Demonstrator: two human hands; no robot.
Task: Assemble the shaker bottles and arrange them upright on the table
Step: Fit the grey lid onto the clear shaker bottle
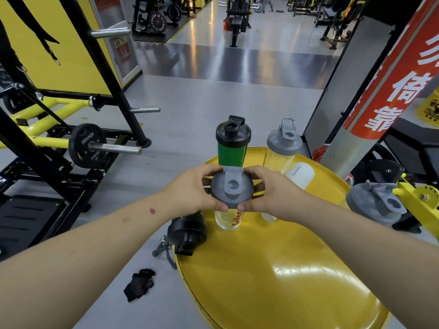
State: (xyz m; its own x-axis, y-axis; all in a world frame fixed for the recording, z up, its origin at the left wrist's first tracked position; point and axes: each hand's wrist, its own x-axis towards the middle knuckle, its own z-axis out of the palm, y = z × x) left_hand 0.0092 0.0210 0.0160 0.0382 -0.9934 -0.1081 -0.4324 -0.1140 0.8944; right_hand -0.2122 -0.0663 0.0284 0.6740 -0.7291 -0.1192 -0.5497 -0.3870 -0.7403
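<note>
Both hands grip a grey shaker lid from either side, my left hand and my right hand meeting at its near rim. The lid sits on top of a clear bottle with orange lettering, upright on the round yellow table. Behind it stands a green bottle with a black lid. A clear bottle with a grey lid stands at the back right. A black-lidded bottle stands at the table's left edge, a grey-lidded one at the right edge.
A white cup part lies on the table behind my right hand. A black glove lies on the floor to the left. A weight rack with a plate stands left, a red-bannered pillar right.
</note>
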